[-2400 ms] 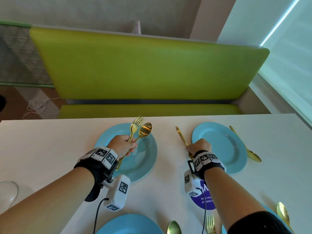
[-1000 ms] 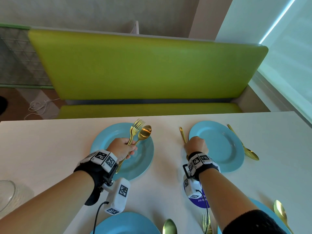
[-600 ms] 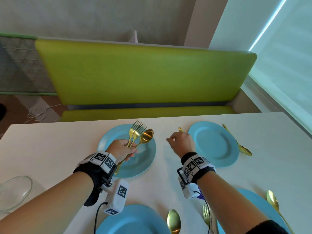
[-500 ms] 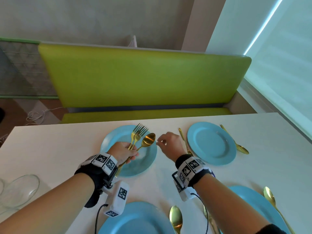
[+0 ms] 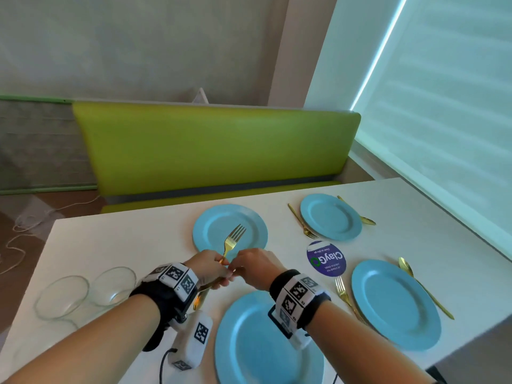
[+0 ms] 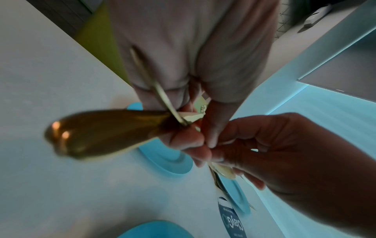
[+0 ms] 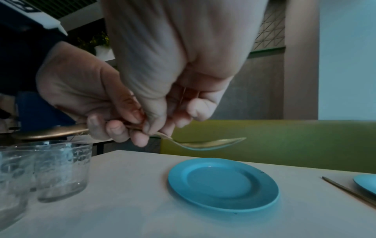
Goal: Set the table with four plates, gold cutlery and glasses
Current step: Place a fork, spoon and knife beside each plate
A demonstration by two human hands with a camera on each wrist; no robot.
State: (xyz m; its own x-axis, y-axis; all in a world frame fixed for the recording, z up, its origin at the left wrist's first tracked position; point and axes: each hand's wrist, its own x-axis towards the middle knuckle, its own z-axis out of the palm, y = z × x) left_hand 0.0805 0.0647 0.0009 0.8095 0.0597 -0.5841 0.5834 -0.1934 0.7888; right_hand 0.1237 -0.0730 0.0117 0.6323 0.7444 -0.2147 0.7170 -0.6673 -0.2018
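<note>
My left hand (image 5: 209,268) grips a gold metal fork (image 5: 232,241), and my right hand (image 5: 253,266) pinches a gold spoon (image 7: 205,143) beside it over the counter (image 5: 116,245). Handles cross; a tug could drop either onto the far blue round plate (image 5: 213,231).

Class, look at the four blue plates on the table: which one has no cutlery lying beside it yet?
The far left plate, just beyond both hands. The other three each have gold cutlery lying on the table beside them; its fork is only held above it.

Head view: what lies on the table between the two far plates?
A gold fork lies beside the far right plate; the stretch toward the far left plate is bare table. Head view shows it.
</note>
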